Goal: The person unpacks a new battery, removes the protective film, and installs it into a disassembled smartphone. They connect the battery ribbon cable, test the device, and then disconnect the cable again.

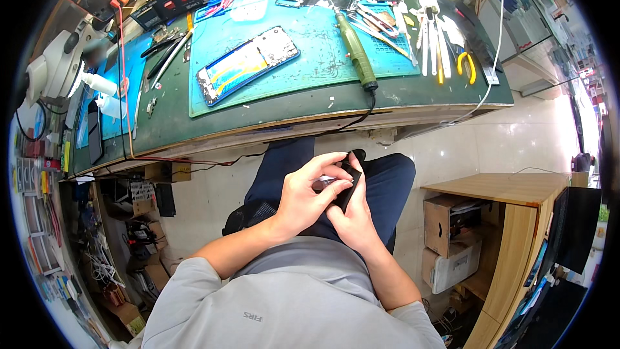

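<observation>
Both hands are raised over my lap around a dark, flat phone-like object [347, 189]. My left hand [310, 194] has its fingers bent at the upper part of the object, with the thumb pressed to its near side; part of a small shiny piece shows between the fingers, too hidden to name. My right hand [352, 216] grips the dark object from the right and below. On the bench beyond lies an opened blue-framed phone [247, 64] on a blue mat [213, 39], with a green handheld tool [352, 48] to its right.
Pliers [467, 68], tweezers and picks line the bench's right. A microscope [58, 58], bottles [103, 87] and red and black cables occupy the left. A wooden cabinet [484, 184] with boxes stands at my lower right, and more boxes lie under the bench at left.
</observation>
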Available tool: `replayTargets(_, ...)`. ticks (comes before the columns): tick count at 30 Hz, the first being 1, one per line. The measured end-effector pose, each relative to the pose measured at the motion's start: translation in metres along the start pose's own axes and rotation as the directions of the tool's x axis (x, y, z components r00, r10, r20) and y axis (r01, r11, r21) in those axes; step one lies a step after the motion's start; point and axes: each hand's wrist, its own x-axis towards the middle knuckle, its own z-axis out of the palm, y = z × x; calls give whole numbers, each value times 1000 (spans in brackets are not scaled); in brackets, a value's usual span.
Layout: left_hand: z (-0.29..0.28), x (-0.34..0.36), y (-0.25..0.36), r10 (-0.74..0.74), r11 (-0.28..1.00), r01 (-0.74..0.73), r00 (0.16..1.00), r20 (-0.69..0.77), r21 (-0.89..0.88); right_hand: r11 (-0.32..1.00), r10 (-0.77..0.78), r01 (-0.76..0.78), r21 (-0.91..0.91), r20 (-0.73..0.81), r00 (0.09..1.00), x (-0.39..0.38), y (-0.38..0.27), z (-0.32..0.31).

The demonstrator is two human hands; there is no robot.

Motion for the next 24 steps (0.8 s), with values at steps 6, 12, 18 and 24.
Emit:
replayTargets(6, 3, -3, -5, 141, 962, -142, 990, 18, 232, 987, 76, -69, 142, -40, 996, 0, -10, 4)
replayTargets(12, 12, -8, -23, -73, 990, 69, 997, -34, -126, 943, 88, -14, 331, -209, 974, -7, -7, 23)
replayTargets(18, 11, -2, -37, -129, 920, 71, 984, -125, -386, 901, 90, 62, 430, -324, 942, -5, -3, 23)
replayTargets(24, 6, -2, -31, -183, 924, 153, 982, -53, -351, 880, 87, 121, 460, -405, 910, -1, 2, 19)
